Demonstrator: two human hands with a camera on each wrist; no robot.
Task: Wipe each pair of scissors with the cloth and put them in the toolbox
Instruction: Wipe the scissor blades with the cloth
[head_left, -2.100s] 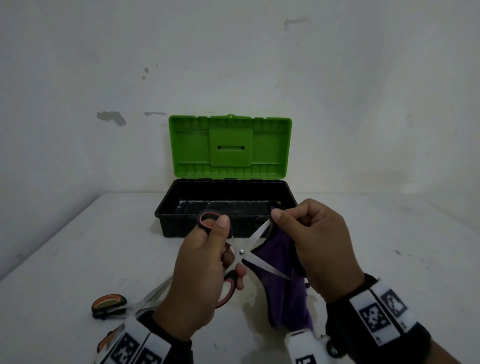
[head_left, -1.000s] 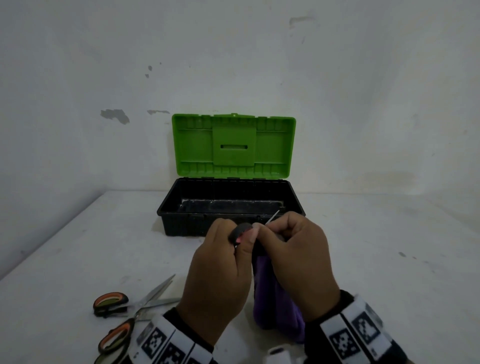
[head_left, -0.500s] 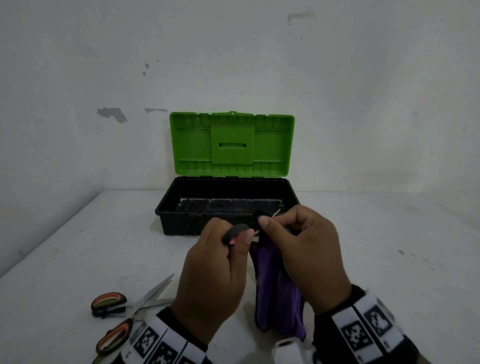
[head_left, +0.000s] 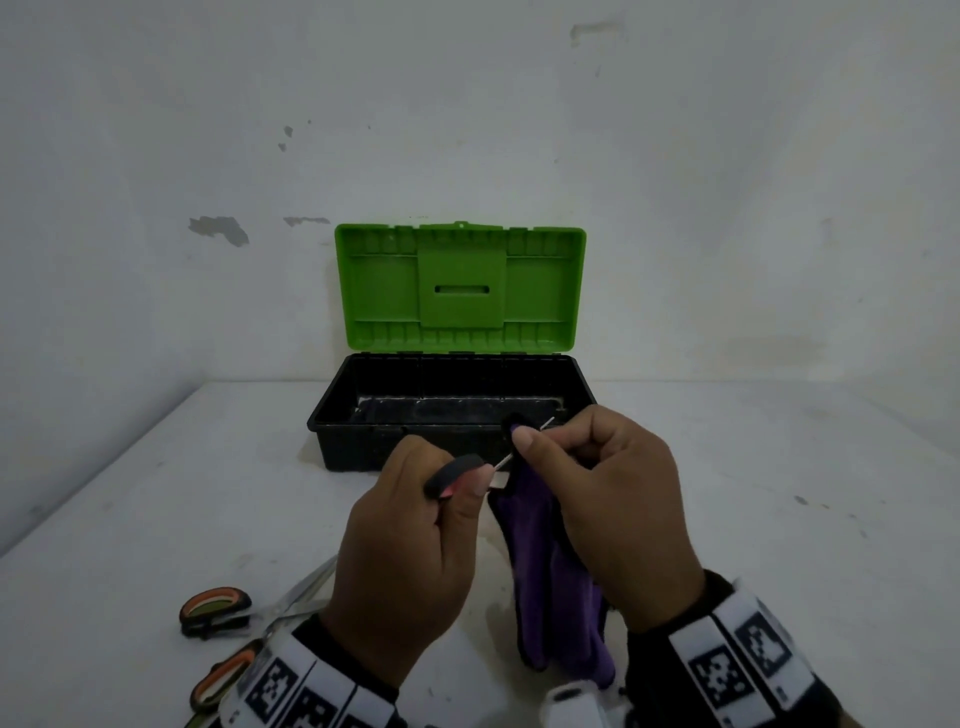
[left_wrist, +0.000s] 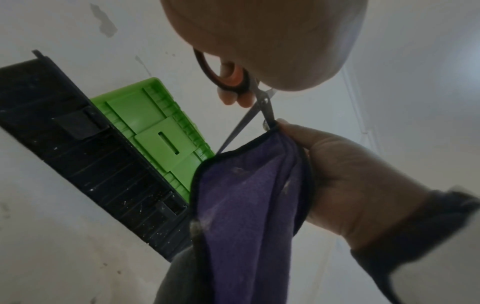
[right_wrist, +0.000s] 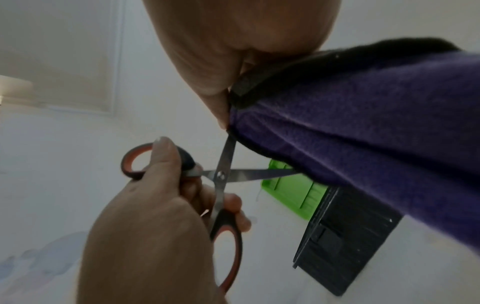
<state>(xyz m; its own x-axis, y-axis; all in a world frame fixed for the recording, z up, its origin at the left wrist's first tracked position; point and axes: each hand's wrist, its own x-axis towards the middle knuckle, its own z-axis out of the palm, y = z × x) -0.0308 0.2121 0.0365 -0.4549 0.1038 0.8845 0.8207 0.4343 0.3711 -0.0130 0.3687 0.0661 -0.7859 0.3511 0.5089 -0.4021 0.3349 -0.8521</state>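
Left hand (head_left: 400, 545): grip curled through the handle loops of the red-and-black scissors (right_wrist: 223, 174), thumb over one loop, fingers through the other. Blades spread apart in an X, seen plainly in the right wrist view.

Right hand (head_left: 613, 509): grip pinched on the purple cloth (head_left: 550, 587), thumb and forefinger pressing a fold of it around one blade just beyond the pivot. The rest of the cloth hangs down below this grip, black-edged; whether its lower end reaches the tabletop (head_left: 779, 493) cannot be told. The second blade runs free, its tip passing behind the cloth edge in the left wrist view.

The two grips sit close together, left just beside right, both raised above the tabletop.

Toolbox (head_left: 363, 447): straight ahead of both grips, near, black base with its green lid (head_left: 460, 286) standing open against the wall. No scissors seen in the visible part of the base.

Below and left of the left grip, on the tabletop: two more pairs, the orange-handled scissors (head_left: 215, 610) with blades angled toward the left wrist, and the second orange pair (head_left: 223, 680), partly hidden by the wrist band.
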